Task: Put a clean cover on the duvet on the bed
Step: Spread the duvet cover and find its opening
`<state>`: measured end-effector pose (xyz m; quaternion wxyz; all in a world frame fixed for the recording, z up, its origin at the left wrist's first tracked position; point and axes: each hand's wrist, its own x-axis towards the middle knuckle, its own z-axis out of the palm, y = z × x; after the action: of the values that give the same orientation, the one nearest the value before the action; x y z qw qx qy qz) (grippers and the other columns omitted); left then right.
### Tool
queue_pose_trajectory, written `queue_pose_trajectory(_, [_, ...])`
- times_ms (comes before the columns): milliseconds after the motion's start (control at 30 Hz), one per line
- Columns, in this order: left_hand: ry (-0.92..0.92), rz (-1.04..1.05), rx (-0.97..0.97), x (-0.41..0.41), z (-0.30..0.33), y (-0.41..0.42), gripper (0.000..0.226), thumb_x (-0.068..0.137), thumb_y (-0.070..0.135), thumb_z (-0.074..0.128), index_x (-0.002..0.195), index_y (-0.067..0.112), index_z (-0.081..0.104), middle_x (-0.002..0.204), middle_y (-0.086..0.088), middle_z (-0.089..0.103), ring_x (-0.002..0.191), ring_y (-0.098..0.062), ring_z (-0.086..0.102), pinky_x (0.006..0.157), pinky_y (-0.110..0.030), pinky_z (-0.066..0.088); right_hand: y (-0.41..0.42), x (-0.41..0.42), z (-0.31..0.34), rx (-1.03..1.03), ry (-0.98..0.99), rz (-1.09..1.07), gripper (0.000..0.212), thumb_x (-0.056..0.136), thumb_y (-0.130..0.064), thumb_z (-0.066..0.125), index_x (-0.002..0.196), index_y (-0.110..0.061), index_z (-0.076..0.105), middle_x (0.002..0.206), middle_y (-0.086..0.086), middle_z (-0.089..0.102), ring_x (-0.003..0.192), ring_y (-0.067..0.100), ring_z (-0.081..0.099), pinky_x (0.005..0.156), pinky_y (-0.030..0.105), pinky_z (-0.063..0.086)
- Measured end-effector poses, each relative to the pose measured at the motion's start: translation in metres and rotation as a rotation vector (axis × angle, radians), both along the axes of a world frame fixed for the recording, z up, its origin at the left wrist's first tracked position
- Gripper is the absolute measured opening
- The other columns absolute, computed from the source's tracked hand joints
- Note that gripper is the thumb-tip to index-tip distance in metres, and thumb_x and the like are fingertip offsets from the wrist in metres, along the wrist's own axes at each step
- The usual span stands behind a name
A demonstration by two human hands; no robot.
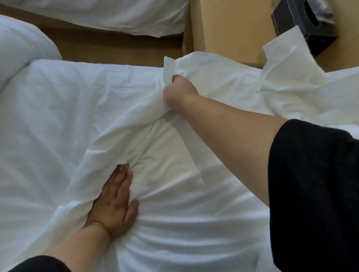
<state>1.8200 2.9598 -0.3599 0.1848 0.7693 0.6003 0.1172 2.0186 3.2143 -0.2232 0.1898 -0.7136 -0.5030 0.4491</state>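
Head view: right hand (178, 91) has a clenched grip on a bunched edge of the white cover (133, 121), lifting it over the duvet (51, 103) on the bed; left hand (114, 205) presses flat, fingers straight.

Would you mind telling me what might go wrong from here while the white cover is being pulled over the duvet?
1. The right hand grips only a bunched fold of the white fabric cover; it may slip free.
2. The left hand presses flat on the white padded duvet, not gripping, so the filling could shift.
3. Loose cover lies near the black tissue box and might drag it.
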Motion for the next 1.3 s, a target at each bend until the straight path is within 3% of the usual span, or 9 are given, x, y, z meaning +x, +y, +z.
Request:
queue_pose_trajectory(100, [-0.036,-0.025,0.022,-0.001,-0.003,0.005,0.070,0.100,0.050,0.029,0.153,0.005,0.030,0.163,-0.011,0.024,0.154,-0.023,0.013,0.123,-0.034,0.015,0.014,-0.025,0.014,0.042,0.501,0.090,0.057,0.104,-0.018,0.047,0.157,-0.028,0.027,0.155,0.000,0.040,0.135,0.024,0.045,0.109,0.038,0.040])
queue_pose_trajectory(167, [-0.037,-0.020,0.029,-0.002,-0.005,0.004,0.070,0.095,0.043,0.039,0.154,0.007,0.028,0.164,-0.011,0.023,0.153,-0.026,0.016,0.122,-0.038,0.019,0.022,-0.031,0.015,0.080,0.565,0.162,0.074,0.104,-0.027,0.050,0.162,-0.030,0.005,0.167,-0.005,0.018,0.149,0.024,0.029,0.116,0.041,0.031])
queue_pose_trajectory(233, [-0.046,-0.025,0.036,-0.003,-0.008,0.004,0.072,0.092,0.040,0.043,0.154,0.007,0.027,0.163,-0.012,0.023,0.153,-0.027,0.017,0.120,-0.041,0.022,0.014,-0.031,0.001,0.128,0.365,0.265,0.077,0.102,-0.034,0.053,0.162,-0.027,0.005,0.169,-0.003,0.015,0.152,0.021,0.024,0.120,0.038,0.028])
queue_pose_trajectory(367, [-0.018,-0.050,0.071,-0.004,-0.009,0.004,0.072,0.092,0.039,0.043,0.153,0.005,0.026,0.162,-0.016,0.024,0.152,-0.030,0.017,0.123,-0.042,0.018,-0.056,-0.022,-0.051,0.304,-0.387,0.526,0.066,0.104,-0.038,0.042,0.161,-0.015,0.019,0.169,0.004,0.017,0.155,0.020,0.012,0.127,0.036,0.005])
queue_pose_trajectory(467, [-0.002,-0.063,0.077,-0.005,-0.010,0.006,0.074,0.092,0.040,0.042,0.153,0.002,0.026,0.163,-0.018,0.022,0.153,-0.030,0.015,0.124,-0.043,0.015,-0.133,-0.009,-0.073,0.269,-0.609,0.516,0.064,0.104,-0.044,0.030,0.161,-0.018,0.018,0.170,0.001,0.012,0.157,0.018,0.004,0.126,0.043,-0.004])
queue_pose_trajectory(700, [0.074,-0.050,0.131,-0.001,0.004,0.003,0.075,0.093,0.046,0.035,0.152,0.001,0.032,0.161,-0.018,0.026,0.151,-0.031,0.019,0.120,-0.050,0.023,-0.375,-0.028,-0.094,0.275,-0.723,0.289,0.077,0.090,-0.051,0.045,0.153,-0.007,0.040,0.163,0.016,0.031,0.152,0.032,0.026,0.120,0.055,0.015])
queue_pose_trajectory(867, [0.224,0.087,-0.013,0.011,0.048,-0.043,0.080,0.091,0.053,0.016,0.156,0.007,0.025,0.165,-0.010,0.018,0.154,-0.024,0.011,0.124,-0.041,0.007,-0.543,-0.064,-0.081,0.163,-0.633,0.231,0.076,0.086,-0.047,0.047,0.147,-0.002,0.049,0.159,0.017,0.037,0.146,0.035,0.037,0.115,0.053,0.026])
queue_pose_trajectory(1133, [0.172,-0.076,-0.091,-0.100,0.072,-0.333,0.070,0.092,0.041,0.038,0.149,0.001,0.041,0.159,-0.015,0.034,0.148,-0.030,0.029,0.124,-0.037,0.005,-0.550,-0.082,-0.112,0.169,-0.729,0.163,0.077,0.094,-0.046,0.034,0.157,-0.002,0.023,0.166,0.020,0.018,0.153,0.035,0.013,0.124,0.050,0.002])
queue_pose_trajectory(1300, [0.135,-0.074,-0.105,-0.158,0.050,-0.403,0.067,0.088,0.033,0.045,0.146,-0.001,0.039,0.153,-0.021,0.039,0.154,-0.021,0.009,0.125,-0.038,0.004,-0.551,-0.083,-0.127,0.166,-0.765,0.149,0.081,0.095,-0.049,0.022,0.160,-0.005,0.004,0.169,0.017,0.000,0.156,0.033,-0.004,0.123,0.045,-0.014])
